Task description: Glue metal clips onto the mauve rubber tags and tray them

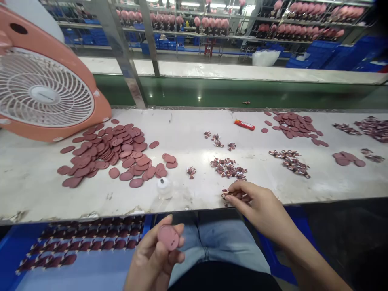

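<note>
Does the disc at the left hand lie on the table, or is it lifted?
Lifted: the left hand holds the disc, nearer to the camera than the table.

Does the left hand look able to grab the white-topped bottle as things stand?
Probably not straight away: the left hand is holding a pink disc. Nothing seems to block the way to the bottle, though.

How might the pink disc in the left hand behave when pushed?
The pink disc is probably light, being small in the left hand. It looks fairly stiff, showing no sag. Being flat, it would likely slide rather than roll.
</note>
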A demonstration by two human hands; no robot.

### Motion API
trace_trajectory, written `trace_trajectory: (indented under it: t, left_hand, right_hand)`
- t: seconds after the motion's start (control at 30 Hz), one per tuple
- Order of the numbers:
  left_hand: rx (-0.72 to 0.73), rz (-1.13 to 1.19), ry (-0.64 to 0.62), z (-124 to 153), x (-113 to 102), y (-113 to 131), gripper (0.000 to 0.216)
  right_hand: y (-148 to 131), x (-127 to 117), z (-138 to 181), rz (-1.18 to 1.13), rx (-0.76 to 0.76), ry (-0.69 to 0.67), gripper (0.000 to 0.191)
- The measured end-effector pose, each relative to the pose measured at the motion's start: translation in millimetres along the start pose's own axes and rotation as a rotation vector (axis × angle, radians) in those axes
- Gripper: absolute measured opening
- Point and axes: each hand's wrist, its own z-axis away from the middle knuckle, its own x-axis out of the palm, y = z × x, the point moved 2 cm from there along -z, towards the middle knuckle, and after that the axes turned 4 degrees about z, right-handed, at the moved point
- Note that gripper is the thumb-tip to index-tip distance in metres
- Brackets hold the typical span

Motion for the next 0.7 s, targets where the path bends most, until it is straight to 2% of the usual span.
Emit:
trace_trajectory:
  t: [0.13,0.23,0.3,0.43,0.7]
  left_hand:
    - [-0.212,0.007,-0.063,5,6,-2,0.040]
    - [-0.290,0.024,-0.201,4,3,-7,0.037]
    - [-0.312,0.036,-0.305,3,-2,-10,0.039]
    - [-0.324,0.031,-0.399,2,-9,-15,0.036]
    - [-0.322,0.020,-0.428,3,-4,-14,0.037]
  right_hand:
    - [-20,-1,9,-0.281,-0.069,-0.095,0.019]
    - [-45,0,13,-0.479,-0.113,-0.272,0.010]
    - [-60,1,13,-0.532,-0.166,-0.379,0.014]
    - [-76,4,10,-0.463,-0.309,-0.355,0.018]
    - [-74,10,5,-0.418,-0.365,-0.392,0.016]
